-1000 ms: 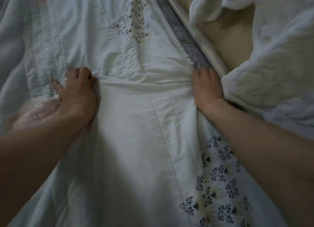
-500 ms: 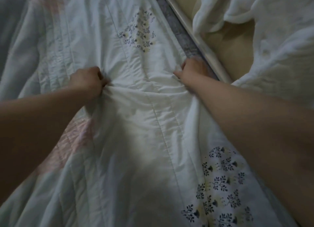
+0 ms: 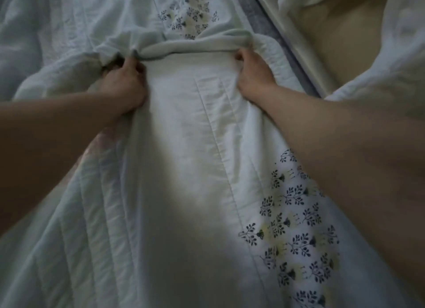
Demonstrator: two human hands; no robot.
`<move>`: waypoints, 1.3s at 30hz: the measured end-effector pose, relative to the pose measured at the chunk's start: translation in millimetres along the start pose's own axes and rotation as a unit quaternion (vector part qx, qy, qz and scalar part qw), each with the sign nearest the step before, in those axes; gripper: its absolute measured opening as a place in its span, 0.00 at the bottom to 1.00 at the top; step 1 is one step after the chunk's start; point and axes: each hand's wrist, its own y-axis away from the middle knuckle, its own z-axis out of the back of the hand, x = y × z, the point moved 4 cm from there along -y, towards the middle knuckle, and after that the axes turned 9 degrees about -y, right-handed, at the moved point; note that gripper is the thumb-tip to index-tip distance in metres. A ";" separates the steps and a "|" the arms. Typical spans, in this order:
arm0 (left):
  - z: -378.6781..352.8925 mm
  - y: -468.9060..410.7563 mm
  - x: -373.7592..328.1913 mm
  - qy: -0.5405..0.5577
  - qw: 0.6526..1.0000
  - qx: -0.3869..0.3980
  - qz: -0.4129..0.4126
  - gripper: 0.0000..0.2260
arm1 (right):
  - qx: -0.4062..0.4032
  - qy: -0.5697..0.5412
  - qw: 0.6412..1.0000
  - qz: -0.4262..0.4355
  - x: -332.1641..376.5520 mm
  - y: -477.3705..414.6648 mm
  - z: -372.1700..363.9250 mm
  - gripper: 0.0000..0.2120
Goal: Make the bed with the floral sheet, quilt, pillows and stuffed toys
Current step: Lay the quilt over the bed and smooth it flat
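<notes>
The quilt [image 3: 184, 169] lies spread across the bed below you, pale and stitched in long lines, with one floral patch [image 3: 296, 234] near your right forearm and another [image 3: 188, 17] farther up. Whether the floral sheet is a separate layer beneath it you cannot tell from here.

A second ago your palms lay flat on a crease in the cloth; half a second ago both had curled into fists on it. Now a thick rolled fold [image 3: 195, 46] stands up between them, bunched and raised off the bed. Your left hand [image 3: 124, 89] grips the fold's left end, fingers wrapped into the fabric, and your right hand [image 3: 253, 74] grips its right end the same way. The two hands are well apart, with the roll stretched between them.

By the look of it you have gone from smoothing to gathering, so the quilt is now under your control and ready to be drawn or turned over. The bed is far from made: wrinkles run off to the left, a pinkish patch [image 3: 99, 142] shows by your left forearm, and no pillows or toys are in view.

To the right, the quilt's edge runs beside a grey strip [image 3: 262, 29] and a pale rail [image 3: 296, 45]. Beyond the rail, a fluffy white blanket [image 3: 395, 61] is heaped against a beige surface [image 3: 340, 38].
</notes>
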 end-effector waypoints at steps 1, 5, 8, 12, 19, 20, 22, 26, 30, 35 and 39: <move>2.0 -1.3 0.8 0.004 1.000 0.016 -0.009 0.20 | -0.008 0.011 1.000 -0.015 5.3 5.8 2.8 0.22; 4.4 24.1 -6.1 -0.077 0.995 0.035 -0.058 0.33 | -0.036 0.049 0.998 -0.008 33.3 89.3 -3.8 0.25; -12.1 99.6 -28.0 -0.080 0.989 0.019 -0.127 0.36 | -0.011 0.074 0.997 0.008 27.8 189.5 -25.4 0.25; -32.3 206.5 -41.9 -0.079 0.981 0.054 -0.166 0.37 | -0.018 0.096 0.994 -0.043 2.5 279.4 -24.9 0.26; -38.2 321.9 -40.2 -0.090 0.968 0.099 -0.212 0.34 | 0.031 0.088 0.995 -0.032 6.9 406.4 -29.5 0.24; -36.9 335.9 -39.2 -0.092 0.965 0.107 -0.220 0.33 | 0.043 0.090 0.995 -0.030 4.7 421.2 -27.9 0.23; -34.0 360.9 -37.7 -0.102 0.959 0.114 -0.240 0.32 | 0.053 0.088 0.994 -0.028 0.1 445.8 -20.3 0.23; -28.2 408.0 -39.1 -0.092 0.943 0.100 -0.303 0.27 | 0.092 0.073 0.993 0.006 -9.9 486.1 12.8 0.26; -20.5 466.3 -48.4 -0.064 0.940 0.088 -0.322 0.15 | 0.068 0.066 0.995 -0.016 -49.2 526.1 59.3 0.23; -24.7 554.9 -53.1 -0.018 0.903 0.124 -0.410 0.09 | 0.069 0.114 0.984 -0.120 -117.0 570.6 98.1 0.22; -22.6 610.5 -52.4 0.023 0.883 0.158 -0.441 0.17 | 0.027 0.167 0.962 -0.213 -151.1 600.1 122.4 0.23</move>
